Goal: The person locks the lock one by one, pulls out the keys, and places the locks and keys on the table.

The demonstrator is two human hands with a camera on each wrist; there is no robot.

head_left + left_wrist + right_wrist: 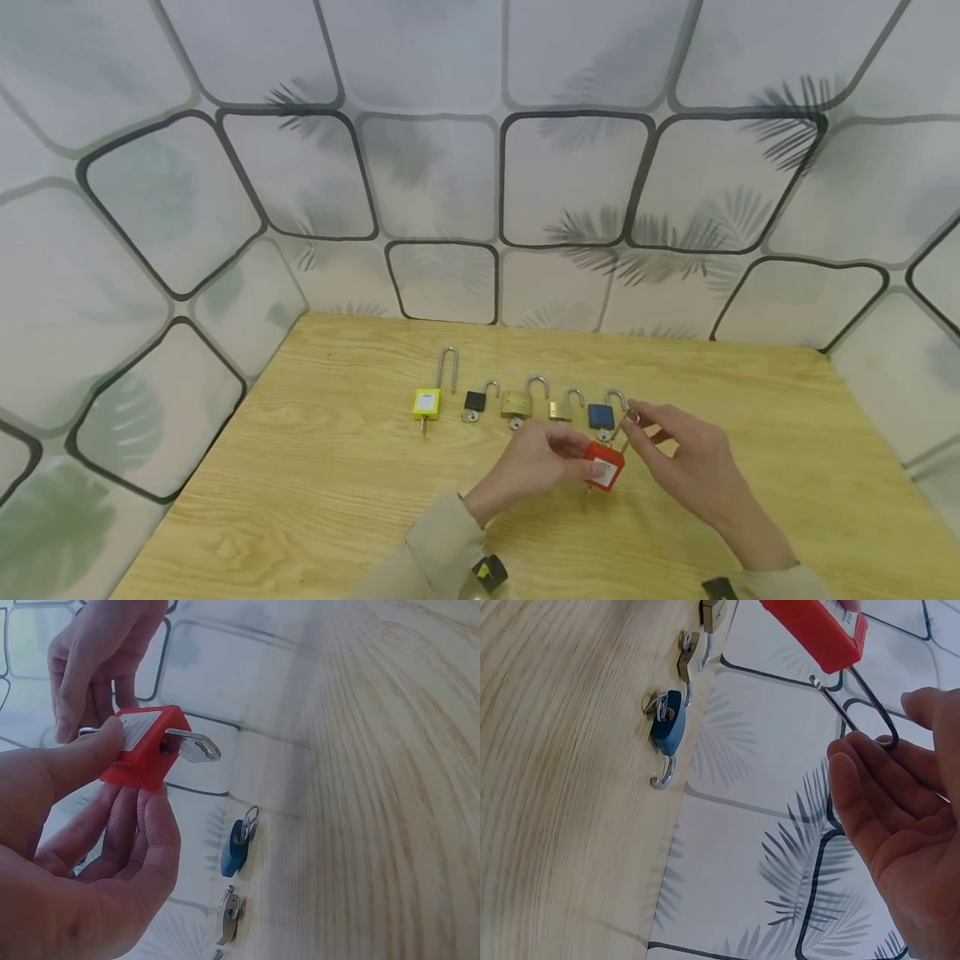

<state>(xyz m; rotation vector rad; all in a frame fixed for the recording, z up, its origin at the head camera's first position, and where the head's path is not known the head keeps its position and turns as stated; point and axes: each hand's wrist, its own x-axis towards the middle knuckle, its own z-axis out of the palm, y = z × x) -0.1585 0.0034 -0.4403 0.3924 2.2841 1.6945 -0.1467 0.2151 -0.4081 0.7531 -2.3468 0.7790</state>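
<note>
My left hand (534,460) grips the body of a red padlock (616,461) above the table, thumb across its white label. A silver key (196,747) sticks out of the padlock's bottom. Its metal shackle (873,700) is raised, with one leg free of the body. At the shackle's bend, my right hand (692,454) pinches the metal with its fingertips. Just behind the red padlock lies a blue padlock (601,417) with its shackle open and keys at its base.
Left of the blue padlock, a row of open padlocks lies on the wooden table (300,467): a small brass one (559,412), a larger brass one (516,404), a black one (475,402) and a yellow one (427,403) with a long shackle. Patterned fabric walls (435,175) surround the table.
</note>
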